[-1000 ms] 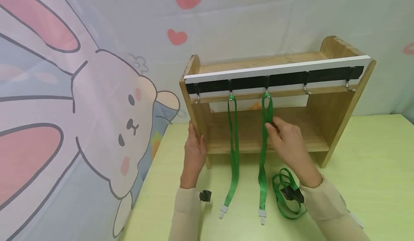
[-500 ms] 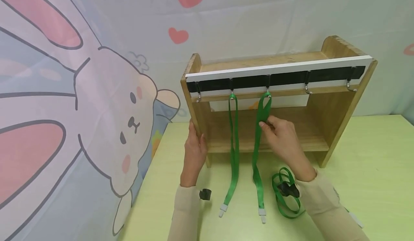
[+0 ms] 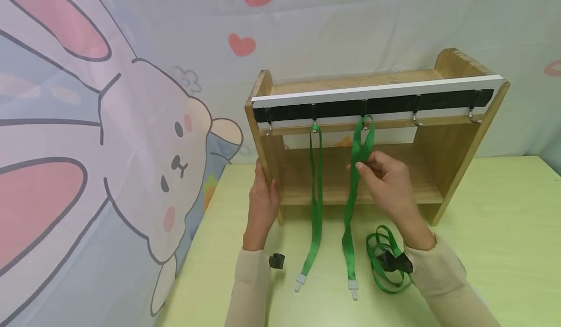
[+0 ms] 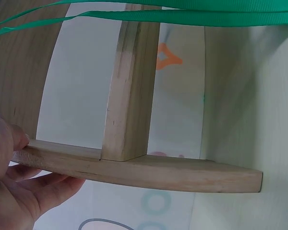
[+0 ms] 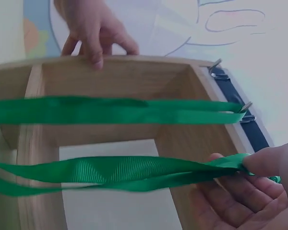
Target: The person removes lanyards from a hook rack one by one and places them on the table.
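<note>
On the table [image 3: 504,229], the wooden rack [image 3: 337,176] could tip under a hard tug. The held green lanyard [image 3: 349,207], by the rack's front top edge, could snag on the middle hook [image 3: 364,127] if pulled crookedly. Left hand [image 3: 264,202] upright, fingers clamped on the rack's left edge; right hand [image 3: 392,183] slanting inward, fingers pinching the lanyard.

I see a pale, faintly creased fabric backdrop [image 3: 333,39] rising behind the far edge of the counter [image 3: 504,220], with pink hearts [image 3: 242,45] printed on it. On my left, a large cartoon rabbit [image 3: 144,137] lies sideways, its long ears [image 3: 65,15] lined in pink, with a grey flower outline [image 3: 187,81] near its head. The counter is pale yellow-green, and the light across it looks soft and fairly even.
</note>
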Available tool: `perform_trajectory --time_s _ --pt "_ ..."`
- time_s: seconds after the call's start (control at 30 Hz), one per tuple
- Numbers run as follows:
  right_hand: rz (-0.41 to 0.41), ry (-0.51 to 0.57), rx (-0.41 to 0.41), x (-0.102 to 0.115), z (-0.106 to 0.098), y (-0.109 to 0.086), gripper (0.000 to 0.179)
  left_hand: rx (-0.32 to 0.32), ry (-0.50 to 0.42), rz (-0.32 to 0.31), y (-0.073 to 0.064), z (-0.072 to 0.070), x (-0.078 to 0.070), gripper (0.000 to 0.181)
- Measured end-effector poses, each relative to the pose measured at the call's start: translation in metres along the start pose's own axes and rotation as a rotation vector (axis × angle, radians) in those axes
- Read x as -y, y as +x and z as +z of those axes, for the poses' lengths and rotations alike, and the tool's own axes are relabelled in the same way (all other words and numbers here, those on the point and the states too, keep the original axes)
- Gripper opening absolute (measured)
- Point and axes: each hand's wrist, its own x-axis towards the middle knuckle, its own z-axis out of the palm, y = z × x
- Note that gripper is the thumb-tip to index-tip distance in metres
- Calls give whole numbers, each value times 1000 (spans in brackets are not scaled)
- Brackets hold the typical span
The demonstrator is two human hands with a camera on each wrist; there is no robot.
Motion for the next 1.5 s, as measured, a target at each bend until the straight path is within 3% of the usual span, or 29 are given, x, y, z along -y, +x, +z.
perform_trajectory --time_s 0.2,0.53,0.7,0.87,1.0,1.23,1.5 --pt "4 126 -1 4 1 -2 10 12 3 -27 0 0 0 61" --pt "-40 138 -19 13 8 -11 12 5 16 -14 0 0 1 60" --pt "-50 233 37 6 15 -21 14 -8 19 24 1 0 1 61" --pt "-15 335 109 -8 21 -34 12 1 16 17 2 -1 -1 61" --pt "92 298 158 -16 25 -46 11 2 21 1 1 -2 -1 60" --pt "367 257 231 -27 34 -65 13 -2 16 6 1 -2 0 61" --pt "564 205 259 -44 41 -87 20 15 20 12 -1 -1 2 63"
